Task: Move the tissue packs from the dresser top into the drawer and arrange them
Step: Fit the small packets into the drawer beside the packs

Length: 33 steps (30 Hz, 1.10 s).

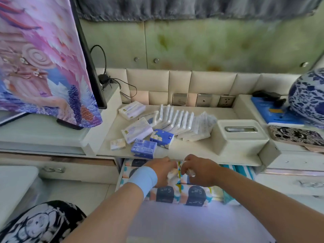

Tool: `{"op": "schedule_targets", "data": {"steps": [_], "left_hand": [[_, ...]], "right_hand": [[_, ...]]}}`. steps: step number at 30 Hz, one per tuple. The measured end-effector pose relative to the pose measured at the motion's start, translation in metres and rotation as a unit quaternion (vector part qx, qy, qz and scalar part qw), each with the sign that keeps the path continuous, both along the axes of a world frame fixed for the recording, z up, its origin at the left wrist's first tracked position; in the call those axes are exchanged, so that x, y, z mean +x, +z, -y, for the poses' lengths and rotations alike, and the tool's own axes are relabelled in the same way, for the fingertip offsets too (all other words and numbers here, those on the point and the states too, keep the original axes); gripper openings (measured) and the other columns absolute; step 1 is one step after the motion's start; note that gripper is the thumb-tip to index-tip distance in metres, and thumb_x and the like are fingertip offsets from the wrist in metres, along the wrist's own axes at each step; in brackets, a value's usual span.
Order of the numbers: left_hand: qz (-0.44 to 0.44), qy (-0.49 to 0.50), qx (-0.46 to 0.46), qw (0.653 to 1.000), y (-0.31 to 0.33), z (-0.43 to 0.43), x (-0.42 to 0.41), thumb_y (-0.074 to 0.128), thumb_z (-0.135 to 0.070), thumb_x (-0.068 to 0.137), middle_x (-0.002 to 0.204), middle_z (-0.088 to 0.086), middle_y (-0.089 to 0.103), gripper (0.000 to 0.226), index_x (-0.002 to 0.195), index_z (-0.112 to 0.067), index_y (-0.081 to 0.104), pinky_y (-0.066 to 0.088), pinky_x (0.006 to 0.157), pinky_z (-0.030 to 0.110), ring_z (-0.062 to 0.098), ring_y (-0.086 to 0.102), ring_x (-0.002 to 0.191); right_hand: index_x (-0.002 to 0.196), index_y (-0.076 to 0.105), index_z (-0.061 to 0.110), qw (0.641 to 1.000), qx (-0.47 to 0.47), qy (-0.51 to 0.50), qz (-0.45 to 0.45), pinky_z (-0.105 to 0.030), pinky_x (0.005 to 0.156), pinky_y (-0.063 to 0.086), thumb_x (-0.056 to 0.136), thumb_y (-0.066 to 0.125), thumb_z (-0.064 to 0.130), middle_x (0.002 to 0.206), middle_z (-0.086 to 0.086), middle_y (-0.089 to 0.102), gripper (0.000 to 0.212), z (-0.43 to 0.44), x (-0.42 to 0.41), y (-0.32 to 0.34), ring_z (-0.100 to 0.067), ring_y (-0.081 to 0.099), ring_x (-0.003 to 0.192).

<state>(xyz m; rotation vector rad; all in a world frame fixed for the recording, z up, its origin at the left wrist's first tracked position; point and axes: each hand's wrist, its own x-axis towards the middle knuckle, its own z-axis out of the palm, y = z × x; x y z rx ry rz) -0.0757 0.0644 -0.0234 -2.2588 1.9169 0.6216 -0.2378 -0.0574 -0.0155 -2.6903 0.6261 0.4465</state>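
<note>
While both reach into the open drawer (119, 179), the grip of the left hand (162, 170) is curled round a white tissue pack (172, 174) and that of the right hand (201, 171) pinches a second pack (190, 172) just beside it; beyond both grips, loose packs (180, 123) lie on the counter (184, 149).

We reach both arms forward and down, side by side. Our left hand (162, 170) has a light blue wristband (143, 179) on its wrist, and its fingers curl round a white tissue pack (172, 174). Our right hand (199, 171) is just beside it, back up, with its fingers curled and pinching a small white pack (191, 172). The two hands almost touch at the fingertips. Both forearms are bare.
</note>
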Motion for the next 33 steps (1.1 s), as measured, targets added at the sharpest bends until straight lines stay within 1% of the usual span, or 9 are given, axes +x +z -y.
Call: {"op": "schedule_targets", "data": {"steps": [2,6,9,14,17,22,25,30,33], "left_hand": [[0.003,0.006,0.001,1.0,-0.011,0.002,-0.012,0.064,-0.013,0.085,0.133,0.001,0.046,0.055,0.133,-0.028,0.043,0.047,0.091,0.042,0.031,0.053,0.119],[0.022,0.017,-0.002,1.0,-0.027,0.005,-0.018,0.064,-0.011,0.083,0.142,0.0,0.037,0.072,0.144,-0.032,0.033,0.048,0.097,0.045,0.03,0.047,0.127],[0.041,0.005,-0.003,0.999,-0.03,0.006,-0.016,0.068,-0.009,0.08,0.145,0.0,0.033,0.08,0.147,-0.032,0.03,0.046,0.098,0.044,0.026,0.038,0.132],[0.069,-0.042,0.027,0.996,-0.021,0.012,-0.002,0.083,-0.032,0.071,0.143,-0.001,0.03,0.098,0.15,-0.033,0.025,0.044,0.098,0.038,0.024,0.032,0.131],[-0.001,0.017,0.048,0.999,-0.003,0.011,0.014,0.08,-0.036,0.073,0.142,-0.001,0.034,0.09,0.148,-0.033,0.03,0.042,0.105,0.043,0.023,0.034,0.133],[-0.023,0.182,-0.096,0.978,0.02,-0.001,0.071,0.053,-0.017,0.09,0.126,0.0,0.054,0.035,0.124,-0.027,0.051,0.048,0.093,0.038,0.025,0.055,0.114],[0.016,0.281,-0.121,0.952,0.013,-0.016,0.112,0.051,-0.013,0.092,0.133,0.005,0.045,0.037,0.128,-0.023,0.047,0.045,0.096,0.041,0.028,0.045,0.122],[0.047,0.329,-0.013,0.943,-0.018,-0.037,0.142,0.056,-0.011,0.089,0.159,0.003,0.014,0.067,0.147,-0.019,0.024,0.036,0.107,0.045,0.028,0.018,0.143],[0.071,0.304,-0.042,0.949,-0.028,-0.039,0.147,0.058,-0.006,0.086,0.149,0.005,0.027,0.059,0.138,-0.018,0.033,0.043,0.099,0.042,0.029,0.027,0.134]], "right_hand": [[0.126,0.056,0.04,0.999,-0.041,-0.009,-0.004,-0.035,0.093,0.045,0.088,0.063,0.025,0.143,0.005,0.034,0.041,-0.007,-0.007,-0.018,-0.023,0.052,0.118],[0.149,0.023,0.043,0.998,-0.053,-0.005,-0.041,-0.044,0.096,0.05,0.087,0.065,0.014,0.158,-0.001,0.007,0.08,-0.017,-0.022,-0.049,-0.035,0.037,0.136],[0.152,0.01,0.046,0.997,-0.063,0.007,-0.047,-0.043,0.097,0.05,0.088,0.068,0.022,0.163,-0.001,0.003,0.089,-0.017,-0.027,-0.047,-0.033,0.037,0.138],[0.151,0.022,0.042,0.993,-0.106,0.007,-0.05,-0.042,0.093,0.05,0.092,0.056,0.041,0.146,-0.003,0.041,0.067,-0.01,-0.007,-0.025,-0.027,0.051,0.124],[0.146,0.036,0.035,0.994,-0.104,-0.024,0.016,-0.036,0.089,0.047,0.094,0.051,0.037,0.135,-0.001,0.05,0.054,-0.011,0.022,-0.009,-0.024,0.055,0.117],[0.144,0.043,0.031,0.986,-0.065,-0.047,0.144,-0.035,0.09,0.047,0.095,0.052,0.025,0.141,0.001,0.049,0.05,-0.023,0.079,-0.002,-0.024,0.05,0.125],[0.147,0.039,0.029,0.985,-0.078,-0.019,0.155,-0.038,0.1,0.043,0.095,0.051,0.024,0.145,-0.002,0.043,0.054,-0.033,0.114,-0.005,-0.026,0.042,0.132],[0.149,0.032,0.031,0.985,-0.153,0.044,0.074,-0.043,0.107,0.035,0.094,0.051,0.026,0.148,-0.003,0.035,0.058,-0.041,0.152,-0.019,-0.029,0.037,0.13],[0.143,0.036,0.031,0.984,-0.155,0.027,0.078,-0.043,0.103,0.039,0.09,0.055,0.02,0.142,-0.004,0.038,0.057,-0.041,0.16,-0.024,-0.029,0.038,0.124]]}}
